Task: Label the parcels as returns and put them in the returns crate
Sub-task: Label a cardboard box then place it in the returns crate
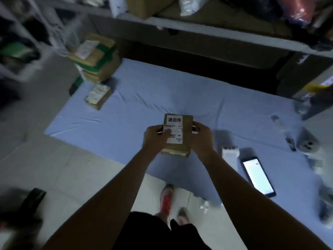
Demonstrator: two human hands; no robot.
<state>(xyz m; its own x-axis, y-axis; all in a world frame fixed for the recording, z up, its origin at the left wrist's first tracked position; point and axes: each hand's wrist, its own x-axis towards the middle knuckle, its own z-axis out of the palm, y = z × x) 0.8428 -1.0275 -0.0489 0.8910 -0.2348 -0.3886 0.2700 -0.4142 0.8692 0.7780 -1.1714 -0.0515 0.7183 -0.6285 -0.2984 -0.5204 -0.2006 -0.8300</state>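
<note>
Left hand [155,137], right hand [201,139] grip labelled parcel [177,136] sides; fingers curled, seemingly firm.

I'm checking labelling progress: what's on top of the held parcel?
On the parcel: a white sticker with black characters, then a shipping label, its left part hidden under the left hand.

Held parcel [177,136] between left hand [155,138] and right hand [201,139], above sheet [162,91] on floor [54,168]. Parcel stack [95,58] at sheet's far-left corner, single parcel [98,95] just before it. Phone [258,175] on sheet, right of held parcel; shelf [198,24] behind.
</note>
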